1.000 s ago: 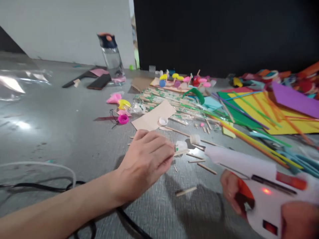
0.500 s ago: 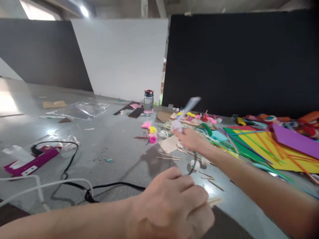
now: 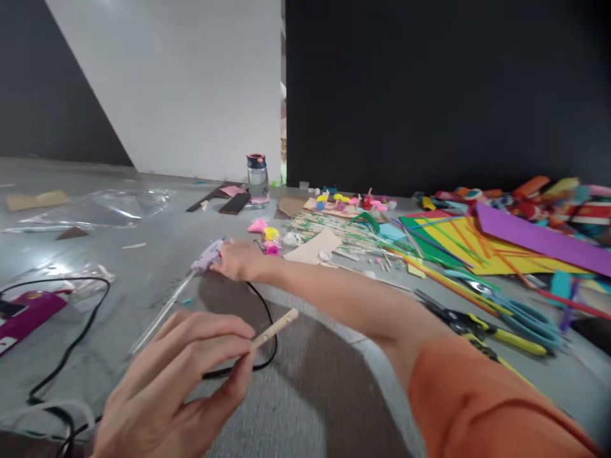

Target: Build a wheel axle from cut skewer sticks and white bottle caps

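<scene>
Our left hand (image 3: pixel 186 369), thumb and fingertips pinched together; one glue gun (image 3: pixel 209 256) beyond it, probably fairly light, hard-shelled, hot-nosed, best gripped by the handle. Our right hand (image 3: pixel 238 257), curled round the gun, finger placement partly hidden. One short wooden stick (image 3: pixel 277 327), its near end in our left pinch above the grey table (image 3: pixel 157 254), probably light, stiff, snappable, best taken near mid-length.

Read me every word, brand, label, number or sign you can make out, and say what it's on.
No text is readable.
Stick bundle: green marks, too small and blurred to read.
Glue gun: no legible marking.
Bottle: no legible marking.
</scene>
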A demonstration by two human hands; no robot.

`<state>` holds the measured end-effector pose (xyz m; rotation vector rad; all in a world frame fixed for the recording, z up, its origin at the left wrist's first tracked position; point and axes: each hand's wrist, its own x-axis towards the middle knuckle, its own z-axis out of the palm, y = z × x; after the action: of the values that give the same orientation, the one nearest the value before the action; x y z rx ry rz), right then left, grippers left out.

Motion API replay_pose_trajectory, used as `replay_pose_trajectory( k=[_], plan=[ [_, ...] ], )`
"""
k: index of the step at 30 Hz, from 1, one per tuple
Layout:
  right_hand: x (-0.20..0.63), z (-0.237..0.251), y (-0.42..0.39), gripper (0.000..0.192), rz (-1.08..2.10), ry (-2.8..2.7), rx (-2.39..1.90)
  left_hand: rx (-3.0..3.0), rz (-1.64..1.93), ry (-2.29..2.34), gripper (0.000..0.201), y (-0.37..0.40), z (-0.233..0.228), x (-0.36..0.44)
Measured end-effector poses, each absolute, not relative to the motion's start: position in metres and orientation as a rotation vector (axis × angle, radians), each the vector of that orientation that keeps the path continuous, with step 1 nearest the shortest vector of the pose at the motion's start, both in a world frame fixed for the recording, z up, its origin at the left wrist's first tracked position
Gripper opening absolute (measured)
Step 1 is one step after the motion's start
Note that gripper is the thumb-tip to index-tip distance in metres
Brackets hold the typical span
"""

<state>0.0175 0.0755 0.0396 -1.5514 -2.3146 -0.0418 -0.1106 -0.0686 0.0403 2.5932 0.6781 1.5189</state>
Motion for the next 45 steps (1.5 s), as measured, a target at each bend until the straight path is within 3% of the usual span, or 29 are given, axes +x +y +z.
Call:
replay_pose_trajectory(
  k=[4,6,10,13,16,23,30,36,45],
  plan=[
    [0.111,0.047,0.045,0.033,0.062,-2.386,-1.451,2.494,1.418,0.694,0.019,-0.059,0.032,-0.102],
    [0.165,0.045,0.010,0.018,0.159,-2.382,-1.486,2.444,1.327,0.656,0.017,-0.053,0.030,-0.088],
    [0.229,0.011,-0.075,0.009,0.313,-2.341,-1.532,2.339,1.203,0.539,0.017,-0.042,0.026,-0.044],
    [0.234,-0.023,-0.116,0.006,0.312,-2.295,-1.546,2.307,1.148,0.480,0.016,-0.035,0.019,-0.011],
    [0.234,-0.037,-0.130,0.022,0.284,-2.280,-1.527,2.284,1.093,0.470,0.016,-0.032,0.013,0.010],
    [0.261,-0.024,-0.141,0.009,0.248,-2.162,-1.531,2.312,1.034,0.489,0.018,-0.034,0.000,0.017],
    [0.248,-0.032,-0.137,0.021,0.301,-2.361,-1.488,2.428,0.959,0.469,0.017,-0.030,-0.006,0.010],
    [0.262,-0.013,-0.144,0.003,0.140,-2.029,-1.561,2.454,0.861,0.424,0.015,-0.027,-0.008,0.005],
    [0.251,-0.009,-0.144,0.009,0.114,-2.106,-1.443,2.470,0.811,0.395,0.016,-0.030,-0.009,0.009]
  ],
)
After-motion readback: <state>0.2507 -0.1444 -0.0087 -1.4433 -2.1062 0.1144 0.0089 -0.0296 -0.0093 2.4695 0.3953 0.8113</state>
